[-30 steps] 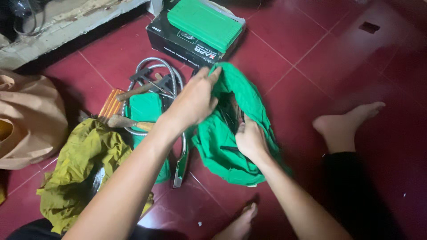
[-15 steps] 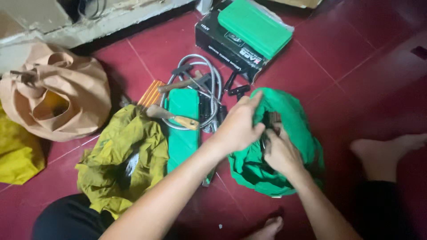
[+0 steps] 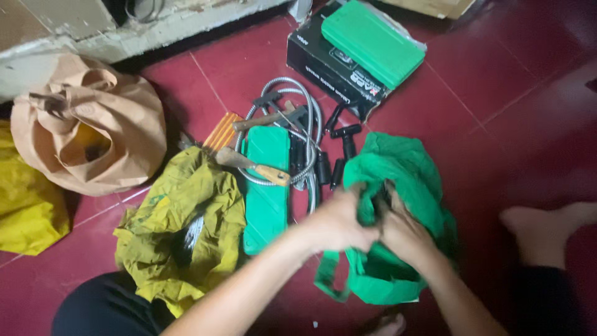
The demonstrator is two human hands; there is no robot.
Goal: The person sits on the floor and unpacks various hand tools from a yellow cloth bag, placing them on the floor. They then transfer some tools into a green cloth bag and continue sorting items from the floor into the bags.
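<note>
A green cloth bag [image 3: 398, 180] lies on the dark red tiled floor in front of me. My left hand [image 3: 339, 221] and my right hand [image 3: 404, 233] are closed together on its gathered mouth, both blurred by motion. Dark tool handles show inside the bag between the hands. Left of the bag lie a flat green case [image 3: 266, 186], a coiled metal hose [image 3: 292, 124], a hammer [image 3: 267, 118], a wooden-handled tool [image 3: 252, 165] and black handled tools [image 3: 342, 155].
An olive-yellow cloth bag [image 3: 180, 224] lies at the left, a tan bag [image 3: 93, 130] and a yellow bag [image 3: 28, 199] beyond it. A black box topped by a green case [image 3: 367, 40] sits at the back. A bare foot [image 3: 547, 227] rests at the right.
Both hands have drawn toward me and closed together on the bag's mouth, bunching it. The view has shifted left, and the bag's strap now trails on the floor.
</note>
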